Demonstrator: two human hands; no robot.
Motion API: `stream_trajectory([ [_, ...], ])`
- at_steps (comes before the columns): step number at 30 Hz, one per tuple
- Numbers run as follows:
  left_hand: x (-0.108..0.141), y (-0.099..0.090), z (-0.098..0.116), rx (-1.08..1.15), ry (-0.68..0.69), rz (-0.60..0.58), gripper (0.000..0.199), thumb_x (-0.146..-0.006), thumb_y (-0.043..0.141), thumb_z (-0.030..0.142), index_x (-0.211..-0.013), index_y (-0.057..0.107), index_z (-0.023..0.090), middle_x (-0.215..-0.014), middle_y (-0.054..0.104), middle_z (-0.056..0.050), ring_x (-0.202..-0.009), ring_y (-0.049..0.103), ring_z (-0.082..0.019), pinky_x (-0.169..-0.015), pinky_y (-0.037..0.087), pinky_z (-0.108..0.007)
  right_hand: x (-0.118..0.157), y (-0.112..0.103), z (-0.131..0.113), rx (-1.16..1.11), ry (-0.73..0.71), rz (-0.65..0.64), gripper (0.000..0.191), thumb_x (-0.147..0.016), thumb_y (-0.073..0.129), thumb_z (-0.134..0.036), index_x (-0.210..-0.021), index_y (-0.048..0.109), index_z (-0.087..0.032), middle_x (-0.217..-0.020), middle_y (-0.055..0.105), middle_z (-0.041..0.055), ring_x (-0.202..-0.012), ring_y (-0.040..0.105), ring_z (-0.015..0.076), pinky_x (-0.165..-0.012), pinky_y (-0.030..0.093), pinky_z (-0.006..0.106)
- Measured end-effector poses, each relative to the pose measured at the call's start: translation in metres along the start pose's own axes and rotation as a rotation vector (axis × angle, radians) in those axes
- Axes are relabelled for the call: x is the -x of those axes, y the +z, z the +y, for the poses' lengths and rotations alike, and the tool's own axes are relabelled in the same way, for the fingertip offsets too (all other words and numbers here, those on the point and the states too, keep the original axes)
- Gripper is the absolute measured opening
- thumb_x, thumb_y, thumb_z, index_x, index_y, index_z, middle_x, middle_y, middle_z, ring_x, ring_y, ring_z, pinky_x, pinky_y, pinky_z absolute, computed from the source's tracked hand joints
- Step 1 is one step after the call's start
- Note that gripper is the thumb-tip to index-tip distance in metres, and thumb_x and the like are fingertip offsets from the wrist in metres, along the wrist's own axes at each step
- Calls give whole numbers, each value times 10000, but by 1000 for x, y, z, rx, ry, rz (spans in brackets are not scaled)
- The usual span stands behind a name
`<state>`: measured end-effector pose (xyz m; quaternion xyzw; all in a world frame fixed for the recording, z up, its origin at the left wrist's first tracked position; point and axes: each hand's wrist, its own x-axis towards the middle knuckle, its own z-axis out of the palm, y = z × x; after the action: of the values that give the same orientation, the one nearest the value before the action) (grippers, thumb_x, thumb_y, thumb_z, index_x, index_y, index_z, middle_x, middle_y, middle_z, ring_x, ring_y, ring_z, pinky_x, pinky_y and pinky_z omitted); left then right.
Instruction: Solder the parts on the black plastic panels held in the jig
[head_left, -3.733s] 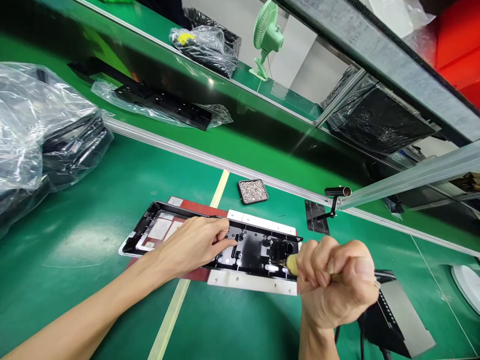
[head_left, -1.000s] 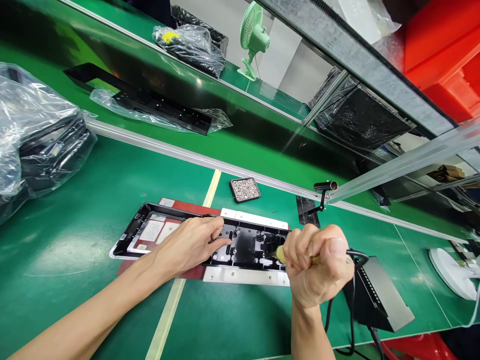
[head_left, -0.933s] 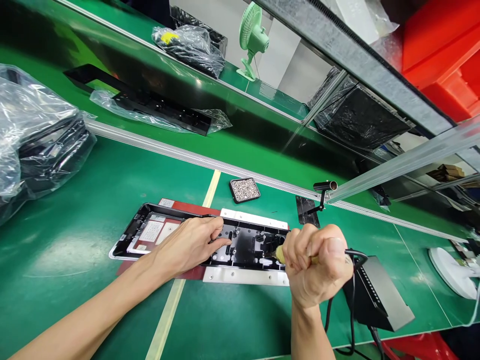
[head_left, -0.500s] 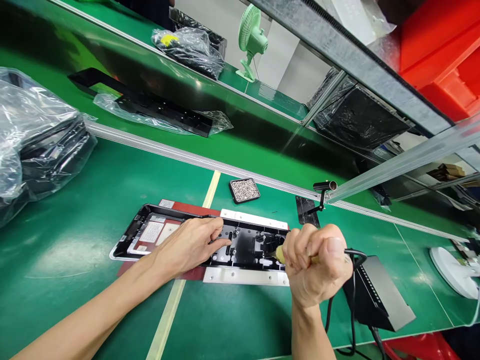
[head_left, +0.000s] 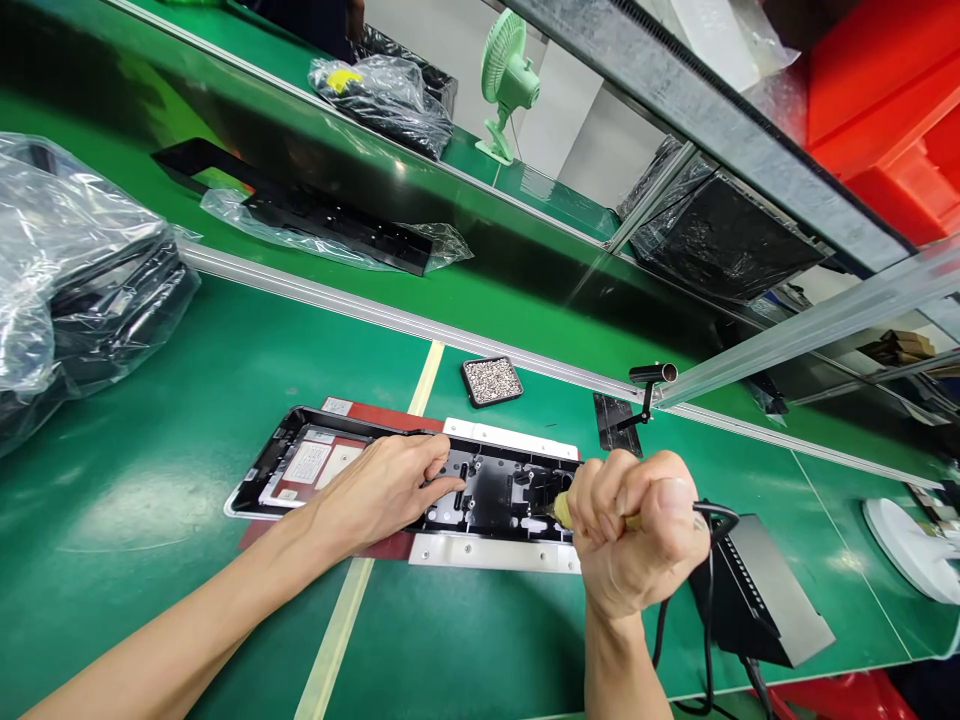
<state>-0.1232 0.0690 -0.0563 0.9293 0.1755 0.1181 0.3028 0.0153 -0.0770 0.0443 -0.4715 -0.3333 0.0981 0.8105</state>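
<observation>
A long black plastic housing [head_left: 491, 492] lies in a red and white fixture [head_left: 495, 553] on the green table. Across its middle rests my left hand [head_left: 397, 478], fingers curled at the upper rim and thumb pointing inside. My right hand [head_left: 637, 525] is closed in a fist round a yellow corded screwdriver [head_left: 561, 509], whose front end points down into the housing's right part; the tip is hard to make out. Behind the housing stands a small black tray of screws [head_left: 492, 381].
A plastic-wrapped bundle [head_left: 97, 290] sits at left. Right of my right hand are a dark box [head_left: 765, 590] and black cables [head_left: 709, 640]. A black holder [head_left: 645, 390] stands near the metal rail [head_left: 360, 312]. A black part on plastic film [head_left: 337, 225] lies beyond the rail.
The whole view has shifted slightly, so things appear a little further right. Both hands keep the same places on the housing and screwdriver.
</observation>
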Motion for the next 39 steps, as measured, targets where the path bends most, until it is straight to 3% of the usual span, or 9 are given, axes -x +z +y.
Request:
stream_trajectory([
  [39,0,0,0,-1,5,11,404,-949,645,377,-743,332,229,-633,473,55,-529,414,-128,-541,222,-283,1,-1,-1,5,15,-23,384,-952,535,-262,-589,437,-180,-448,279,-68,-377,268,57,-342,273,153],
])
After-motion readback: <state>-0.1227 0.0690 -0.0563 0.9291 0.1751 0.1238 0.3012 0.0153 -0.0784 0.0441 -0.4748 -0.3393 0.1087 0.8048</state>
